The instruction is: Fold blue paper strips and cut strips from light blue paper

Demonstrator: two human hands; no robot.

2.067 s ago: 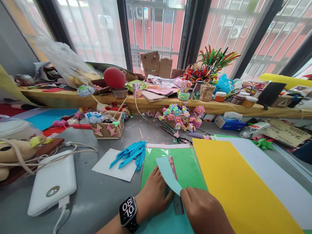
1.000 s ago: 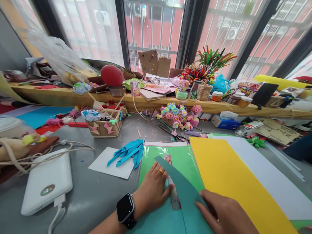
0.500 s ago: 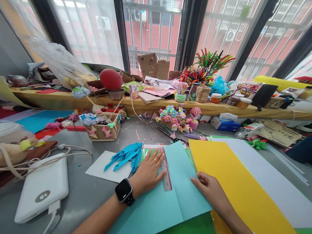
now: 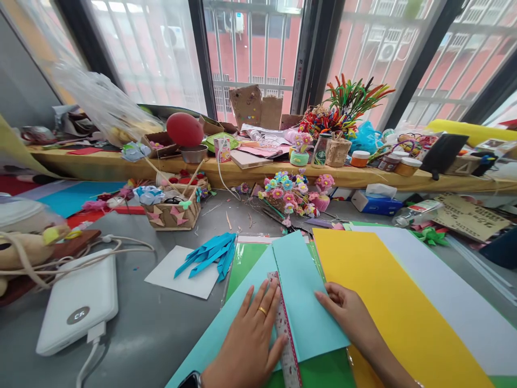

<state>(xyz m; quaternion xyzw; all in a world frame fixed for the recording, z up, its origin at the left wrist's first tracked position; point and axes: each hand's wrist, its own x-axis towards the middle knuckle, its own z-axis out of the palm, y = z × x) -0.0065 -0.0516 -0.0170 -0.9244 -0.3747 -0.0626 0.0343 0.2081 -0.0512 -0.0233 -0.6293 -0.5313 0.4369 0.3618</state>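
My left hand (image 4: 251, 339), with a gold ring, lies flat with fingers stretched out on a light teal paper sheet (image 4: 297, 293), its fingertips against a patterned ruler (image 4: 286, 337) that runs along the sheet's fold. My right hand (image 4: 346, 315) rests with fingers curled on the right edge of the folded-over teal flap, pressing it down. The teal sheet lies on a green sheet (image 4: 246, 257). A large yellow sheet (image 4: 383, 302) lies just right of my right hand.
Blue paper strips (image 4: 212, 253) lie on a white sheet (image 4: 177, 277) to the left. A white power bank (image 4: 78, 307) with cable sits near the left edge. A cardboard basket (image 4: 173, 213), paper flowers (image 4: 288, 196) and a cluttered wooden sill (image 4: 242, 172) lie behind.
The teal sheet was lifted, then folded over the ruler and laid flat. My left hand slid back toward me along the ruler; my right hand moved from holding the sheet to pressing the flap.
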